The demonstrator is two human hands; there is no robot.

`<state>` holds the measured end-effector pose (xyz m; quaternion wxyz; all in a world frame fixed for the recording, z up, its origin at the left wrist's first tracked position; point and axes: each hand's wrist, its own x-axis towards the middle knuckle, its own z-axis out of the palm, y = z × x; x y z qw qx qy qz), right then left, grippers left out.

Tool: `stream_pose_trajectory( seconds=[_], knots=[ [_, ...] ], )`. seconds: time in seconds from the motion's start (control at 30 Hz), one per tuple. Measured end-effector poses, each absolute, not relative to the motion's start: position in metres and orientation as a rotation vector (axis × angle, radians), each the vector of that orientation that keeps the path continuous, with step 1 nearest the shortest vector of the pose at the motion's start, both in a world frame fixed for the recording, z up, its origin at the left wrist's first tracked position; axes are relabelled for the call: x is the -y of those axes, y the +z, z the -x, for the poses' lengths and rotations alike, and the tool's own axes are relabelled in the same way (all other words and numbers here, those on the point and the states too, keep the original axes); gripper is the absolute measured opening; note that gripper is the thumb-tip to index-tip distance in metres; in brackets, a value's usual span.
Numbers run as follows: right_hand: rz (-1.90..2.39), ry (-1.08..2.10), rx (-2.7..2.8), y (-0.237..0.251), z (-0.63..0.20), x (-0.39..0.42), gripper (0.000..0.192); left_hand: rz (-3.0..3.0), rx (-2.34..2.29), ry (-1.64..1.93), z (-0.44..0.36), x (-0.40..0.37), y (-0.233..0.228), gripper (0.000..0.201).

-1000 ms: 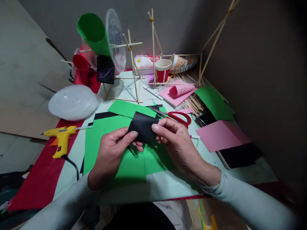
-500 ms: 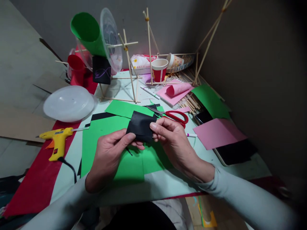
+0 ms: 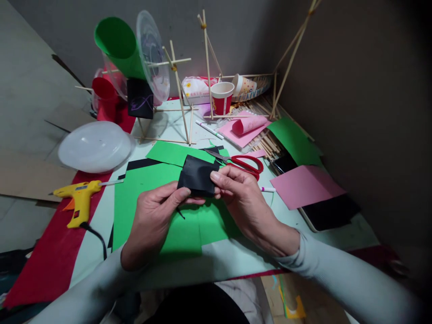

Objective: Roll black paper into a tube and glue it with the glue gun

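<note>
Both of my hands hold a small folded piece of black paper point(image 3: 197, 174) just above the green sheets point(image 3: 145, 189) on the table. My left hand point(image 3: 155, 220) pinches its lower left corner between thumb and fingers. My right hand point(image 3: 245, 200) pinches its right edge with thumb on top. The paper is bent into a shallow curve or box-like shape. Red-handled scissors point(image 3: 245, 163) lie just behind my right hand.
A yellow glue gun point(image 3: 79, 198) lies at the left with its cord trailing. A clear plastic lid point(image 3: 94, 146) sits behind it. A stick frame point(image 3: 178, 85) carries a green cone point(image 3: 118, 42) and a clear disc. Pink paper point(image 3: 305, 184), paper cups point(image 3: 221, 96) and sticks lie at the right.
The black paper has been turned slightly and drawn a little closer between my fingers. The view has shifted a bit to the right; nothing else has moved.
</note>
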<state>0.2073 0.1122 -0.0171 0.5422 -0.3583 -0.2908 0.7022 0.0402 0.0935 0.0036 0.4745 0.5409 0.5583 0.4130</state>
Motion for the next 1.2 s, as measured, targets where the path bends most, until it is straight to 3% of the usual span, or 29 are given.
stream_pose_trajectory(
  seconds=[0.17, 0.53, 1.2],
  knots=[
    [0.851, 1.608, 0.798, -0.0180, -0.2097, -0.1111, 0.025, -1.217, -1.301, 1.006, -0.0382, -0.0927, -0.0003, 0.014],
    [0.837, 1.701, 0.866, -0.0203, -0.2128, -0.1143, 0.034, -1.090, -1.254, 1.028, -0.0356, -0.0919, -0.0029, 0.017],
    [0.933, 1.524, 0.892, -0.0176, -0.2111, -0.1148, 0.025, -0.962, -1.295, 0.994, -0.0378, -0.0947, 0.0000, 0.022]
  ],
)
